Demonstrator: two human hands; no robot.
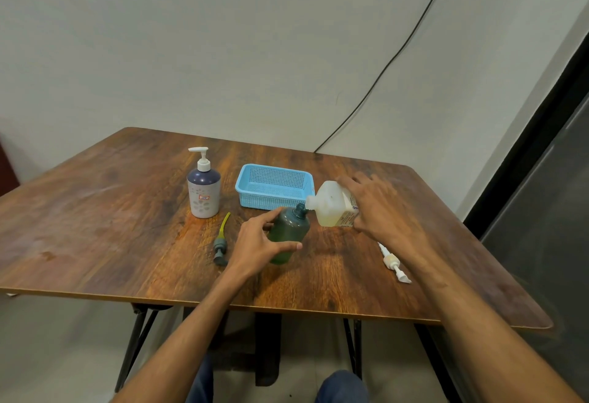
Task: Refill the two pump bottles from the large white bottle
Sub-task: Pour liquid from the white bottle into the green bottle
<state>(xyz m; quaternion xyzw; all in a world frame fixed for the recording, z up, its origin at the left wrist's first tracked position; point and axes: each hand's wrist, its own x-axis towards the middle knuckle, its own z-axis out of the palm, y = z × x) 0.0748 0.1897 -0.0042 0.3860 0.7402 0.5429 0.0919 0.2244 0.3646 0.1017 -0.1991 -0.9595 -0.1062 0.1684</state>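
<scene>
1. Brown wood-grain table (95, 211) with rounded corners stands against a plain pale wall; a thin black cable (398, 52) runs down the wall to its far edge.
2. On the left stands an upright pump bottle (204, 192), round, with a navy shoulder, a pale spotted body and a white pump on top.
3. Just right of it, a grey pump head (221, 243) with a yellow-green tube lies flat on the wood.
4. The left hand (258, 243) reaches in from below, its thumb and fingers curled round a dark green translucent bottle (288, 233) that stands open-necked near the table's middle.
5. Behind it sits a light blue perforated plastic basket (274, 190).
6. The large white bottle (334, 205), squarish and translucent, is tipped left, its spout at the green bottle's neck.
7. The right hand (379, 208) grips its base end, fingers spread over it, forearm stretched across the table.
8. A white pump (393, 262) lies flat by that forearm.
</scene>
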